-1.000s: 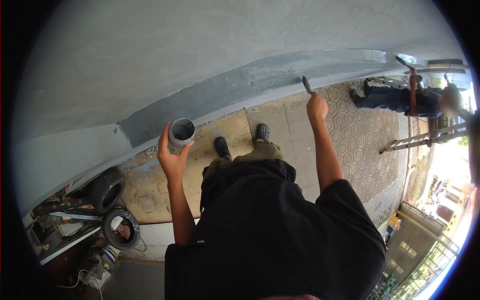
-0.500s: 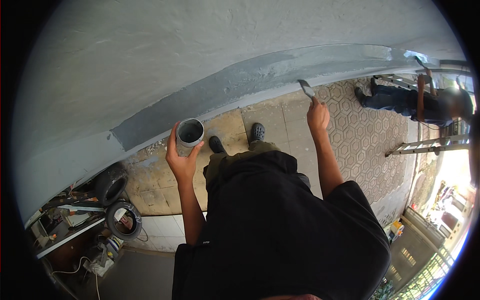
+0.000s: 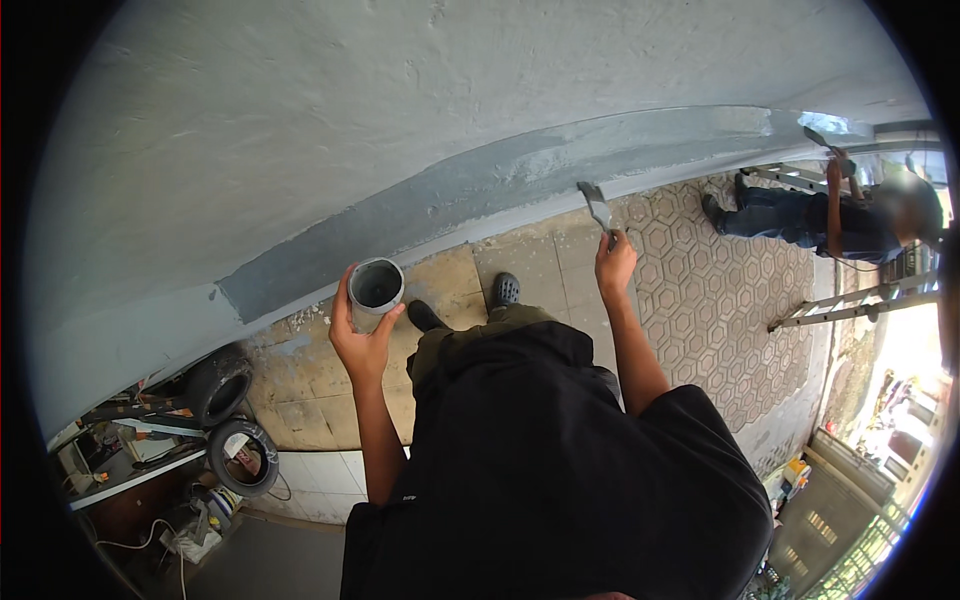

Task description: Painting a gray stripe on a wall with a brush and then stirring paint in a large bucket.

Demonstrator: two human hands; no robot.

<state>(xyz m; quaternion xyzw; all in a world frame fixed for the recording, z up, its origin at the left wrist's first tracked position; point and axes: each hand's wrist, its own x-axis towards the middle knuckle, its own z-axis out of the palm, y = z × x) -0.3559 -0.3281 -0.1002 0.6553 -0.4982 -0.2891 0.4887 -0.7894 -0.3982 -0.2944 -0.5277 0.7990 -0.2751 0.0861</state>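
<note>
My left hand is wrapped round a pale, round paint cup with dark grey paint inside, held tilted so its mouth shows. In my right hand is the handle of a paintbrush, its dark bristles pointing up and away from me. The bristle end appears at the lower edge of a darker grey painted band that runs along the wall; whether it touches cannot be made out. Above this band the wall is a lighter grey.
Another person works by the wall at far right, near ladders. Two tyres and a cluttered shelf are at lower left. Below me are beige tiles and hexagonal paving.
My right hand has shifted left and slightly nearer with the paintbrush. The cup sits slightly lower in view. At far right, the other person's tool has moved left.
</note>
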